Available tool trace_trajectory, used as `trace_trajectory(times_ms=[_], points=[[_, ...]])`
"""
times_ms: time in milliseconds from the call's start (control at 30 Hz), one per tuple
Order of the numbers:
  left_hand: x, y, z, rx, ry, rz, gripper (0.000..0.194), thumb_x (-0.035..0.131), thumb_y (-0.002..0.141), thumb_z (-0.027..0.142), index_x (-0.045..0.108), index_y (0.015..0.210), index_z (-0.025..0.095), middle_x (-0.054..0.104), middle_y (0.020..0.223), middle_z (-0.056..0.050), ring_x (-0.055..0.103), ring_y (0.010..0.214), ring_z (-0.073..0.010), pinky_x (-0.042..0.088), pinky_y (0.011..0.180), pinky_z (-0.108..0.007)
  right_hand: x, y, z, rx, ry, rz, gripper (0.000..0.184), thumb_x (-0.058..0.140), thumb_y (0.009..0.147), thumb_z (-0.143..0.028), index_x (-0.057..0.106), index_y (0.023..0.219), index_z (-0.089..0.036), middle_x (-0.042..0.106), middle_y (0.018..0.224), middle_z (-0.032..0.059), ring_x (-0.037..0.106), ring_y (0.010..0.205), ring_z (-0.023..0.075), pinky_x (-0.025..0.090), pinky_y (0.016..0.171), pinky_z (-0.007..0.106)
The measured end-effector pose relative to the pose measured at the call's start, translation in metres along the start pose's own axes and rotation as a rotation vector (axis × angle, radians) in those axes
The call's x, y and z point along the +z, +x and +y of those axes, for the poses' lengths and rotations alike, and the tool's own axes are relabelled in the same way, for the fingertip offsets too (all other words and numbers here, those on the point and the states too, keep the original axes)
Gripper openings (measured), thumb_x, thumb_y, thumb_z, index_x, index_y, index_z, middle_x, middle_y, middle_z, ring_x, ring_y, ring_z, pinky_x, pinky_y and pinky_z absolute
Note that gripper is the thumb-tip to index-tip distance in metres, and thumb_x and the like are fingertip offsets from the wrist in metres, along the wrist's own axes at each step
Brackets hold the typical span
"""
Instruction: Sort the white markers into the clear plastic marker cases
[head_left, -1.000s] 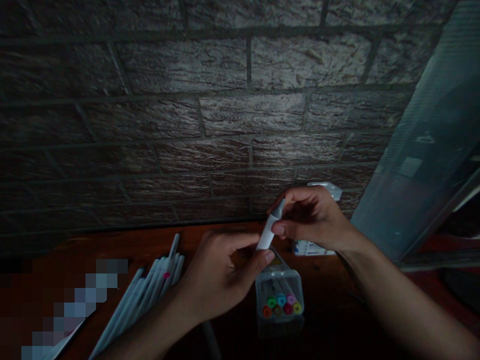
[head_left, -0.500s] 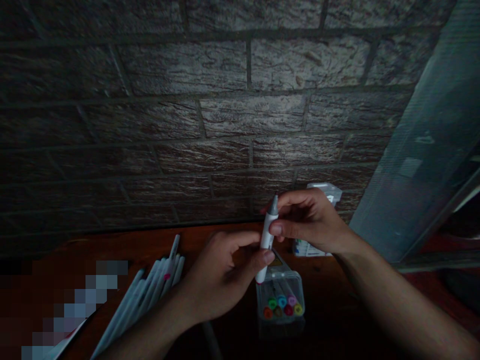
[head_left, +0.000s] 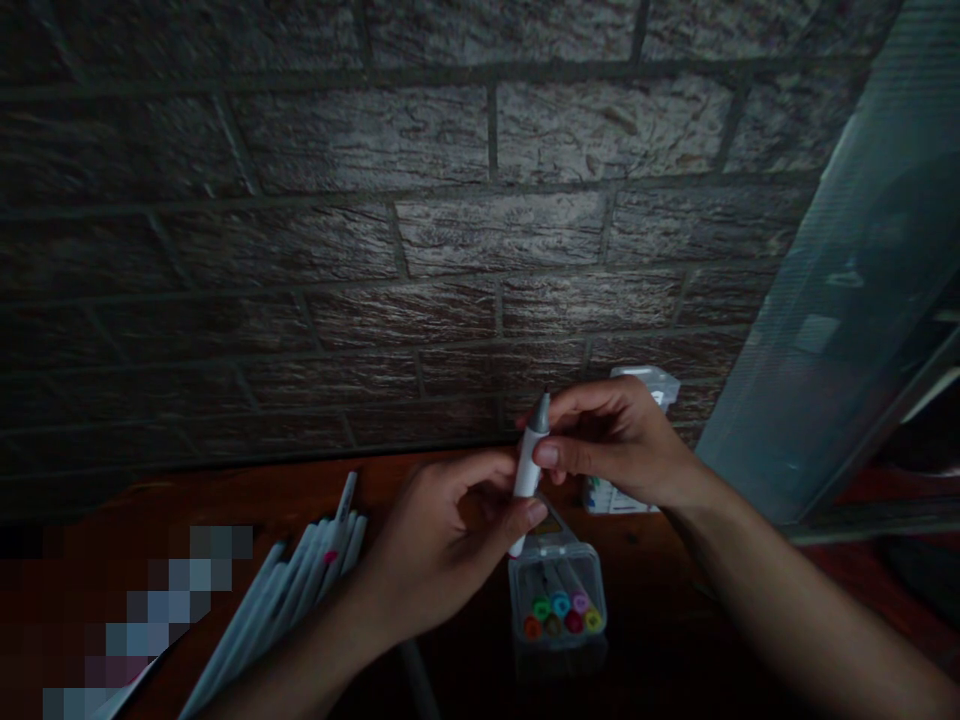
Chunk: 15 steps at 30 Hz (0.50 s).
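Observation:
A white marker (head_left: pixel 528 462) stands nearly upright between my hands, its grey cone and dark nib bare at the top and a reddish tint at its bottom end. My left hand (head_left: pixel 442 545) pinches the lower barrel between thumb and fingers. Higher up, my right hand (head_left: pixel 626 445) has its thumb pressed against the barrel, with the other fingers curled behind it; whatever those fingers may also hold is hidden. Just below the marker lies a clear plastic case (head_left: pixel 559 550), in which several markers (head_left: pixel 561 604) show coloured ends.
Several white markers (head_left: pixel 300 565) lie in a row on the reddish-brown wooden table (head_left: pixel 457 458) at left. Behind my right hand stands another clear case (head_left: pixel 619 497), partly covered. A brick wall (head_left: pixel 450 230) closes off the back, and a translucent panel (head_left: pixel 810 330) leans at right.
Both hands keep their grip on the marker. It has tipped slightly, its nib shifting a little to the left. The whole view has also drifted by a few pixels.

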<state>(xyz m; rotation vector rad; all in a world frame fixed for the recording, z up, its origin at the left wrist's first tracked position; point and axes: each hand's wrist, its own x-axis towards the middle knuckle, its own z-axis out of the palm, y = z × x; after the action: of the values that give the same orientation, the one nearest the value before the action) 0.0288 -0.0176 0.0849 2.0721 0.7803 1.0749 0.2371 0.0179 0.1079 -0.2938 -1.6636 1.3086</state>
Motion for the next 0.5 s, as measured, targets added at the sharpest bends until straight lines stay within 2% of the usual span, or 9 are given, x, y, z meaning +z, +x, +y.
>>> trace_trajectory(times_ms=[100, 267, 400, 500], points=[[0.0009, 0.0005, 0.0004, -0.007, -0.011, 0.017, 0.008, 0.072, 0.095, 0.023, 0.078, 0.101, 0.024, 0.081, 0.093, 0.003, 0.075, 0.082, -0.0133, 0.056, 0.075, -0.023, 0.0001, 0.0001, 0.0002, -0.021, -0.017, 0.021, 0.017, 0.085, 0.083, -0.008, 0.085, 0.094, -0.020, 0.082, 0.077, 0.0010, 0.070, 0.054, 0.0053, 0.059, 0.055, 0.012], [0.0021, 0.0000, 0.0007, -0.022, -0.031, 0.036, 0.007, 0.075, 0.093, 0.022, 0.078, 0.099, 0.024, 0.080, 0.087, 0.004, 0.072, 0.073, -0.0108, 0.056, 0.068, -0.020, 0.0010, -0.0001, -0.0024, -0.023, -0.094, 0.062, 0.004, 0.084, 0.087, -0.019, 0.086, 0.090, -0.018, 0.077, 0.066, 0.0012, 0.065, 0.049, 0.0061, 0.051, 0.048, 0.013], [0.0027, 0.0000, -0.0002, -0.007, -0.014, 0.054, 0.006, 0.076, 0.092, 0.021, 0.077, 0.096, 0.025, 0.080, 0.087, 0.005, 0.073, 0.077, -0.0105, 0.056, 0.071, -0.019, -0.0002, -0.0013, -0.0052, -0.011, -0.208, 0.061, 0.019, 0.079, 0.093, -0.032, 0.085, 0.086, -0.015, 0.072, 0.057, 0.0022, 0.061, 0.047, 0.0070, 0.045, 0.045, 0.015], [0.0031, -0.0001, -0.0002, 0.010, 0.002, 0.068, 0.004, 0.077, 0.091, 0.022, 0.077, 0.094, 0.025, 0.079, 0.086, 0.006, 0.073, 0.078, -0.0107, 0.056, 0.072, -0.019, -0.0025, -0.0022, -0.0052, -0.004, -0.225, 0.037, 0.022, 0.075, 0.096, -0.034, 0.086, 0.094, -0.015, 0.073, 0.058, 0.0031, 0.062, 0.048, 0.0082, 0.045, 0.046, 0.017]])
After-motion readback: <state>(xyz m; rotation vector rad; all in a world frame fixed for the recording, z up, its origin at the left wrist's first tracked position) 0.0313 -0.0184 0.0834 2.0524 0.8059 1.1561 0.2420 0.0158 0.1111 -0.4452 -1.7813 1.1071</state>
